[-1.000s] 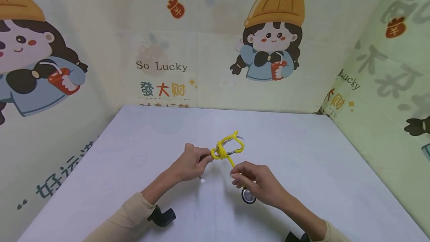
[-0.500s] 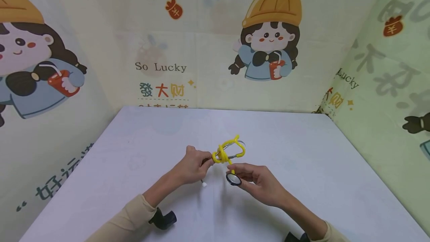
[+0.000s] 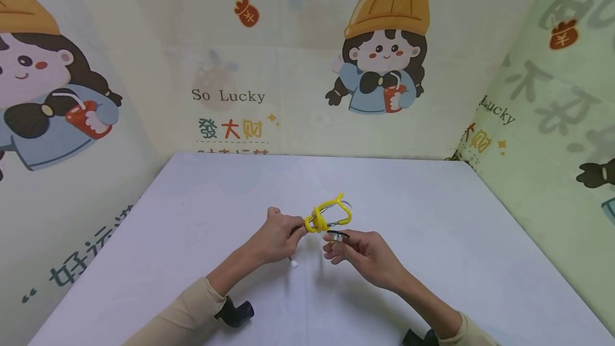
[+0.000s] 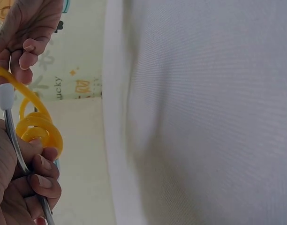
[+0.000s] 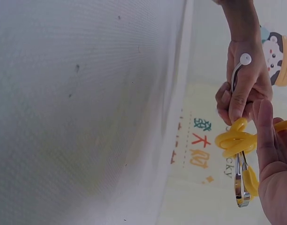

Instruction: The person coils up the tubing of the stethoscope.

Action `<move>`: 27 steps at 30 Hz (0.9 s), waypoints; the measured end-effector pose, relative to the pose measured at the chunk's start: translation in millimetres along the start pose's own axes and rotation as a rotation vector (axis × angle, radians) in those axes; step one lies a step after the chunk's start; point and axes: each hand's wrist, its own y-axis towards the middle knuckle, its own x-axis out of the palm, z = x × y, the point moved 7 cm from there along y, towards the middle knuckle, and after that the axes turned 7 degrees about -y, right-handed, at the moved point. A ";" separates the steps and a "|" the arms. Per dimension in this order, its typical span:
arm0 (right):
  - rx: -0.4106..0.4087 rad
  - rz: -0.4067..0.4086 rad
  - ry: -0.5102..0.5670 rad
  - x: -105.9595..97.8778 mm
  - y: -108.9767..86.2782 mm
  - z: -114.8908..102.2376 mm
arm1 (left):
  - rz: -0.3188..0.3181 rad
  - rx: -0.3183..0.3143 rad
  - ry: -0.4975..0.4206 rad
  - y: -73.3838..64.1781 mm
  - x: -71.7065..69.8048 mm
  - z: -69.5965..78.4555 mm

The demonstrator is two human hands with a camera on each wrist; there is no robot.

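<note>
A stethoscope with yellow tubing [image 3: 317,221], wound in loops around its own folded length, is held above the table in the head view. My left hand [image 3: 278,236] grips it at the left end, fingers curled round the metal ear tube [image 4: 11,133]. One white ear tip [image 3: 293,264] pokes out below that hand. To the right, my right hand [image 3: 367,256] holds the tubing's free end by the round chest piece [image 3: 338,236], which is tilted nearly edge-on. In the right wrist view the wound tubing [image 5: 235,143] lies between both hands; the chest piece is hidden there.
A white table [image 3: 230,186] spreads beneath the hands. Printed cloth walls [image 3: 307,68] stand behind it and at both sides. Black camera mounts [image 3: 234,314] hang at both wrists.
My right hand has brought the chest piece up and left, close under the wound tubing, turning it from face-on to edge-on. The left hand keeps its grip almost in place.
</note>
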 end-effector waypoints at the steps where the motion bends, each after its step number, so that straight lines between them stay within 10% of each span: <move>1: 0.006 -0.001 0.006 0.3 0.4 0.3 | 0.002 -0.001 0.005 0.2 0.2 0.0; 27: 0.308 0.046 0.190 1.8 9.8 26.7 | 0.046 0.036 0.111 4.6 1.4 -0.6</move>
